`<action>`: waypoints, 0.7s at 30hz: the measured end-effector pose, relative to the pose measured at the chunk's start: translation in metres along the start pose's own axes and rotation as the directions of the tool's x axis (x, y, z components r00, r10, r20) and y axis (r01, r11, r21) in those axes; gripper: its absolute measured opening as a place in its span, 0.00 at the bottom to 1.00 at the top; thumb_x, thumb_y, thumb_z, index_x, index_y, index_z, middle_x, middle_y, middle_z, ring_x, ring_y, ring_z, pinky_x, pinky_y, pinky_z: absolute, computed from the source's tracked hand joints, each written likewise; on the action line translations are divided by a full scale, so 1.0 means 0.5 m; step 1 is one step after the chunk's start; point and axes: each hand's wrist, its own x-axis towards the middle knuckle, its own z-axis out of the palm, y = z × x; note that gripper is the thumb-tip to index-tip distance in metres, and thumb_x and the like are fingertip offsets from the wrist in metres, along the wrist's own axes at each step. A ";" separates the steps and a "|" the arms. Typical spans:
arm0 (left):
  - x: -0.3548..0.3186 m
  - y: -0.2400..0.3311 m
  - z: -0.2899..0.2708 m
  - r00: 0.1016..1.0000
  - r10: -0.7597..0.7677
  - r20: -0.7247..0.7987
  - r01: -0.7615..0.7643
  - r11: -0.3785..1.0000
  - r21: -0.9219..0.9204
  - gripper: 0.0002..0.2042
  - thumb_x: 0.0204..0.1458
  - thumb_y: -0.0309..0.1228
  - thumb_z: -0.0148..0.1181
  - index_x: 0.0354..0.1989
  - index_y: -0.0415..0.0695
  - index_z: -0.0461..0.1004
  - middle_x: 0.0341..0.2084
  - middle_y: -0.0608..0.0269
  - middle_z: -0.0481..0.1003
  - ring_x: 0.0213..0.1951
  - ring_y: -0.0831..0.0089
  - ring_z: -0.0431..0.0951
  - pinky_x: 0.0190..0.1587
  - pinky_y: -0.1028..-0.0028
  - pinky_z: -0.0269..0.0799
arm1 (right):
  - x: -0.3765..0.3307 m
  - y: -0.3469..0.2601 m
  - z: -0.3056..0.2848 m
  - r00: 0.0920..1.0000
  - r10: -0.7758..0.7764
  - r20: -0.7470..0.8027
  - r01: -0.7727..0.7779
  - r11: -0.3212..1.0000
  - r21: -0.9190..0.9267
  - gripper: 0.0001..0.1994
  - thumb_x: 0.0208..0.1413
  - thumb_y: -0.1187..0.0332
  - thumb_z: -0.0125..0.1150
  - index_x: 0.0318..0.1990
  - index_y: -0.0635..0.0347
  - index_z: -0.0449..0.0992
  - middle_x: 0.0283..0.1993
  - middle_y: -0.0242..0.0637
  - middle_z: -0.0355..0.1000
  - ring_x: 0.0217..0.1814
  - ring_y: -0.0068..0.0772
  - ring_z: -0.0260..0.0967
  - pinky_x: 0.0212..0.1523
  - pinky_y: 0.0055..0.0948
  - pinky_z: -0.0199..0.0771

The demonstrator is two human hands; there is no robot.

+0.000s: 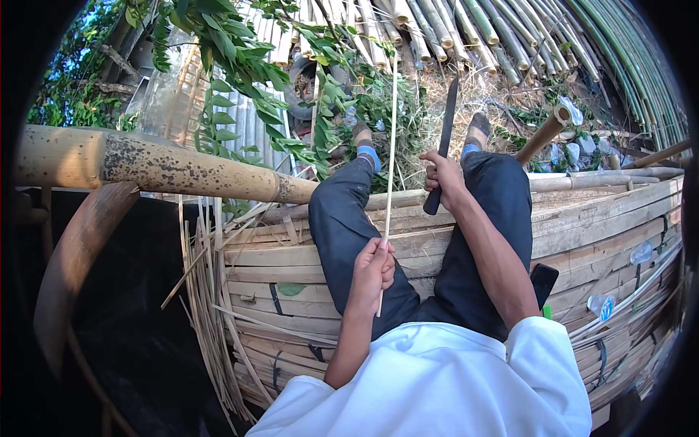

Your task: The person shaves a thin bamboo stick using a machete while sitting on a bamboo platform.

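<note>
The left hand [373, 271] is closed around a thin bamboo strip [392, 160] near its lower end, over the left thigh, with the strip's long upper part extending away from the body. The right hand [445, 180] grips a long dark knife [450, 116], its blade right of the strip and apart from it. A black smartphone [544, 284] lies beside the right thigh on stacked slats [575, 258].

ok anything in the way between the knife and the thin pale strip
Nothing visible stands between the knife in the right hand and the strip in the left hand; just open air, with green plants below.
</note>
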 end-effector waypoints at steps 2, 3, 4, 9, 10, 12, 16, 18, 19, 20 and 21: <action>0.008 0.016 -0.002 0.999 0.042 -0.018 -0.041 0.999 0.016 0.10 0.65 0.37 0.45 0.35 0.45 0.66 0.15 0.76 0.55 0.14 0.90 0.50 0.14 0.86 0.42 | 0.006 0.020 -0.002 0.975 -0.213 0.061 0.222 0.943 -0.249 0.07 0.53 0.66 0.58 0.35 0.58 0.71 0.14 0.24 0.58 0.14 0.16 0.56 0.15 0.23 0.57; 0.015 0.023 -0.003 0.998 0.052 -0.044 -0.049 0.997 0.066 0.10 0.65 0.37 0.45 0.35 0.45 0.66 0.15 0.76 0.55 0.14 0.90 0.50 0.14 0.86 0.42 | 0.003 0.025 -0.002 0.901 -0.415 0.127 0.421 0.763 -0.491 0.07 0.52 0.66 0.59 0.36 0.58 0.72 0.15 0.29 0.63 0.15 0.21 0.60 0.18 0.26 0.62; 0.019 0.027 -0.004 0.995 0.064 -0.070 -0.055 0.992 0.117 0.10 0.65 0.37 0.45 0.35 0.45 0.66 0.15 0.76 0.56 0.14 0.90 0.50 0.14 0.86 0.42 | 0.001 0.031 -0.001 0.785 -0.570 0.243 0.560 0.484 -0.672 0.08 0.51 0.66 0.60 0.37 0.58 0.73 0.16 0.35 0.67 0.16 0.25 0.65 0.21 0.29 0.66; 0.032 0.035 -0.016 0.993 0.093 -0.074 -0.082 0.987 0.141 0.10 0.65 0.37 0.46 0.36 0.45 0.67 0.15 0.76 0.56 0.13 0.91 0.50 0.13 0.86 0.42 | -0.023 0.065 0.010 0.553 -0.464 0.692 0.769 -0.038 -0.639 0.19 0.40 0.63 0.64 0.43 0.50 0.72 0.20 0.43 0.73 0.24 0.51 0.72 0.26 0.44 0.71; 0.030 0.037 -0.014 0.989 0.108 -0.101 -0.090 0.981 0.173 0.10 0.65 0.37 0.45 0.35 0.45 0.67 0.15 0.77 0.55 0.13 0.91 0.50 0.13 0.86 0.41 | -0.028 0.072 0.013 0.553 -0.466 0.690 0.768 -0.036 -0.640 0.19 0.40 0.63 0.64 0.43 0.50 0.72 0.20 0.43 0.73 0.24 0.51 0.72 0.26 0.44 0.71; 0.029 0.034 -0.012 0.984 0.123 -0.129 -0.096 0.975 0.202 0.10 0.65 0.38 0.45 0.35 0.45 0.67 0.14 0.77 0.55 0.12 0.91 0.49 0.13 0.85 0.41 | -0.040 0.073 0.020 0.513 -0.373 0.773 0.797 -0.128 -0.590 0.18 0.40 0.64 0.64 0.43 0.50 0.72 0.20 0.43 0.73 0.24 0.50 0.73 0.25 0.44 0.71; 0.020 0.016 -0.024 0.967 0.214 -0.140 -0.158 0.930 0.332 0.11 0.65 0.38 0.45 0.34 0.46 0.67 0.14 0.78 0.55 0.12 0.91 0.48 0.12 0.84 0.40 | -0.024 0.066 0.014 0.610 -0.475 0.633 0.675 -0.107 -0.730 0.17 0.41 0.64 0.63 0.42 0.50 0.72 0.21 0.46 0.73 0.26 0.52 0.73 0.28 0.47 0.72; 0.012 0.012 -0.027 0.962 0.236 -0.134 -0.175 0.917 0.360 0.11 0.65 0.38 0.45 0.34 0.46 0.67 0.14 0.78 0.55 0.11 0.92 0.48 0.12 0.84 0.40 | 0.001 0.046 -0.002 0.683 -0.510 0.523 0.587 -0.042 -0.809 0.15 0.43 0.64 0.62 0.42 0.52 0.74 0.22 0.48 0.73 0.27 0.54 0.73 0.30 0.47 0.73; 0.006 0.012 -0.023 0.973 0.192 -0.127 -0.135 0.923 0.361 0.11 0.65 0.38 0.45 0.34 0.46 0.67 0.14 0.78 0.55 0.11 0.91 0.48 0.12 0.84 0.39 | 0.019 0.034 -0.017 0.734 -0.548 0.400 0.497 0.032 -0.867 0.14 0.44 0.64 0.61 0.41 0.53 0.75 0.23 0.48 0.74 0.27 0.55 0.73 0.31 0.47 0.73; 0.000 0.012 -0.023 0.981 0.149 -0.123 -0.095 0.927 0.362 0.11 0.65 0.39 0.45 0.34 0.46 0.66 0.14 0.79 0.54 0.12 0.91 0.48 0.12 0.84 0.39 | 0.024 0.022 -0.015 0.772 -0.574 0.274 0.404 0.111 -0.908 0.14 0.45 0.64 0.61 0.41 0.53 0.76 0.24 0.49 0.74 0.28 0.56 0.73 0.33 0.47 0.74; -0.004 0.009 -0.026 0.982 0.147 -0.122 -0.093 0.927 0.363 0.11 0.65 0.39 0.45 0.34 0.46 0.66 0.14 0.79 0.54 0.12 0.91 0.48 0.12 0.84 0.39 | 0.026 0.013 -0.013 0.772 -0.574 0.271 0.402 0.112 -0.909 0.14 0.45 0.64 0.61 0.41 0.53 0.76 0.24 0.49 0.74 0.28 0.56 0.73 0.33 0.47 0.74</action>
